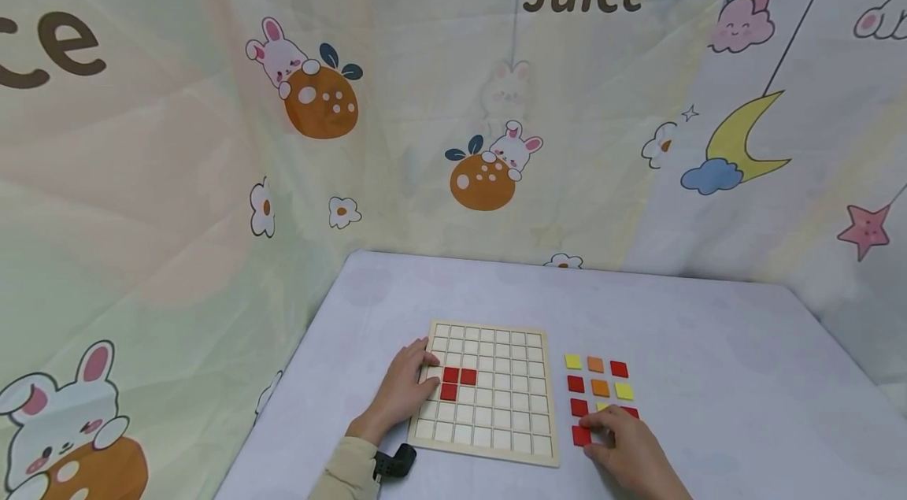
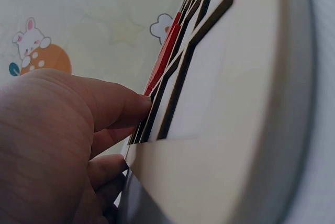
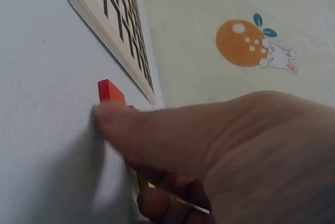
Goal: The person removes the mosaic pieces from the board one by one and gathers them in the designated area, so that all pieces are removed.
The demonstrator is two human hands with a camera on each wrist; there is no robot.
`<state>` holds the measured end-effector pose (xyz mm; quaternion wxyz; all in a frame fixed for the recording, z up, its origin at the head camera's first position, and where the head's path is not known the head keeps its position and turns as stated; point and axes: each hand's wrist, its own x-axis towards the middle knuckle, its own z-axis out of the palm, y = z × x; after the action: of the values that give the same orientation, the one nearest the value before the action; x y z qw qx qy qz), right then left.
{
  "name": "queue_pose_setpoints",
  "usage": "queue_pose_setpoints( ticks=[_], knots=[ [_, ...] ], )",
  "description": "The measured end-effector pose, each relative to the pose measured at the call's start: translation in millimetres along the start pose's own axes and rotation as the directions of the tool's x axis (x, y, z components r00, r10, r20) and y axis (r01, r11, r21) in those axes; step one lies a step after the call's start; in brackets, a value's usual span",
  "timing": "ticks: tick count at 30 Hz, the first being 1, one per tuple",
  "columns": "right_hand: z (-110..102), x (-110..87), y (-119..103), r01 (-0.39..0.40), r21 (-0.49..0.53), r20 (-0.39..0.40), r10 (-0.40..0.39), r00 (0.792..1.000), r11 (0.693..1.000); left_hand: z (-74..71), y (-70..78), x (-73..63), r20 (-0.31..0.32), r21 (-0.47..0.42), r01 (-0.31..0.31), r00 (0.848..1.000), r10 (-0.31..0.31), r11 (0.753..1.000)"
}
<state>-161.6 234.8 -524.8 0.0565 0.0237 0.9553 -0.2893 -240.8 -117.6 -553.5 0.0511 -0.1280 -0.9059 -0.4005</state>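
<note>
A wooden grid board (image 1: 496, 459) lies on the table, with three red square tiles (image 1: 449, 391) set in its cells. My left hand (image 1: 402, 383) holds the board's left edge; in the left wrist view the thumb (image 2: 123, 103) reaches over the frame and the other fingers curl at its side. Right of the board, my right hand (image 1: 627, 445) pinches a red tile (image 1: 580, 436) at the near end of a group of loose tiles. Seen from the right wrist, the thumb (image 3: 125, 124) presses that red tile (image 3: 109, 90). The right fingers partly hide other tiles.
Loose square tiles lie in rows beside the board: yellow (image 1: 572, 361), orange (image 1: 600, 388) and red (image 1: 619, 368). A pale cloth covers the table (image 1: 680, 327). A printed curtain (image 1: 411, 90) hangs behind and to the left. On the left wrist sits a black band (image 1: 395, 462).
</note>
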Motion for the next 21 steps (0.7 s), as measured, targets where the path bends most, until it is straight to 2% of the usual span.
queue_pose_setpoints(
  ticks=[7, 15, 21],
  knots=[
    [-1.9, -0.7, -0.3, -0.020, 0.075, -0.130, 0.029, 0.991, 0.997, 1.5, -1.5, -0.1, -0.012, -0.010, -0.009, 1.000, 0.009, 1.000],
    [16.6, 2.5, -17.3, 0.018, 0.177, -0.141, 0.007, 0.990, 0.984, 2.8, -3.9, 0.4, -0.010, 0.003, 0.005, 1.000, -0.005, 1.000],
    [29.7, 4.4, -34.2, 0.082, 0.231, -0.187, -0.038, 0.982, 0.969, 3.7, -5.5, 0.6, -0.007, -0.004, 0.007, 1.000, -0.007, 1.000]
  ],
)
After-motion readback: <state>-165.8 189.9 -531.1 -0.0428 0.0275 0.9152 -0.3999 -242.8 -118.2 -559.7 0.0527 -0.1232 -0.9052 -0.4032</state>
